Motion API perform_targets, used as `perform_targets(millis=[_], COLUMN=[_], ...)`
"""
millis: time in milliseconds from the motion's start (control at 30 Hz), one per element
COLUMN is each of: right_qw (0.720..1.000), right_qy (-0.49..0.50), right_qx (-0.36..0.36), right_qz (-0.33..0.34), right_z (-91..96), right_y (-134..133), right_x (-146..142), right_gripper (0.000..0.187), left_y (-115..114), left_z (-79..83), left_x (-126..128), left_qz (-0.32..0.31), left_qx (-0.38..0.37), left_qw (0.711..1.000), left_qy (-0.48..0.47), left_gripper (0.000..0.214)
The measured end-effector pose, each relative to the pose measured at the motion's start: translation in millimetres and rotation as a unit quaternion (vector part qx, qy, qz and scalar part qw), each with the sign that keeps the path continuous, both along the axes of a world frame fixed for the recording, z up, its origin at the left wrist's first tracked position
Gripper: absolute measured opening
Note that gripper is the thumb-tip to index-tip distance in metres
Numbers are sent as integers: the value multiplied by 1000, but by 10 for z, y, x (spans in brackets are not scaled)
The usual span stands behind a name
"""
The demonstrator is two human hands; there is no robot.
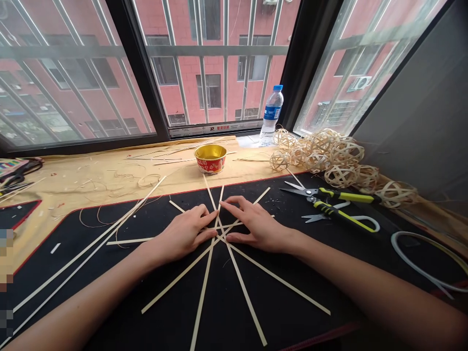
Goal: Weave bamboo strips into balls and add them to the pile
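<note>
Currently, the left hand and the right hand are lying flat, fingers spread wide, on a star of crossed bamboo strips. They are holding nothing in a grip; their fingertips are nearly meeting and pressing the crossing against a black mat. The strips are radiating outward across the mat, directly between the forearms. Two pairs of yellow-handled scissors are lying on the mat just right of the right hand. Beyond the mat, a gold bowl is sitting on a tan sheet among loose shavings, while woven balls are sitting heaped near a water bottle beside the window.
</note>
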State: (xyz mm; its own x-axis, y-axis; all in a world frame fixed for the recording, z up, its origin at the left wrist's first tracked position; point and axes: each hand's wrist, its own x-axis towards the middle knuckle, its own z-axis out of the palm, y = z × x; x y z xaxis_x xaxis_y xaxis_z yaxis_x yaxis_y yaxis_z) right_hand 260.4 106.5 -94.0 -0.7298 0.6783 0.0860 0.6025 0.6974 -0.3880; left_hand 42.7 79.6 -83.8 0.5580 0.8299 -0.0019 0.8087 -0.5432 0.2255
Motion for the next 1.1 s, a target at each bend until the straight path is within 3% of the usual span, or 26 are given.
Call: perform_targets(millis=[267, 867, 1100], right_qw=[992, 992, 992], right_qy=[-113, -105, -97], right_qx=[38, 60, 69], right_qz=[37, 28, 37], right_z=[46, 59, 41], right_y=[7, -5, 9], right_x=[-80, -108, -78], right_gripper=[86, 81, 83], left_y=[10, -56, -23], left_z=[19, 126, 25], left_x=[5, 36, -20], left_qz=[-6, 6, -25], left_qx=[-6, -47, -11], left_qw=[999, 998, 999], left_qy=[40, 32, 30], left_gripper=[39, 44, 53])
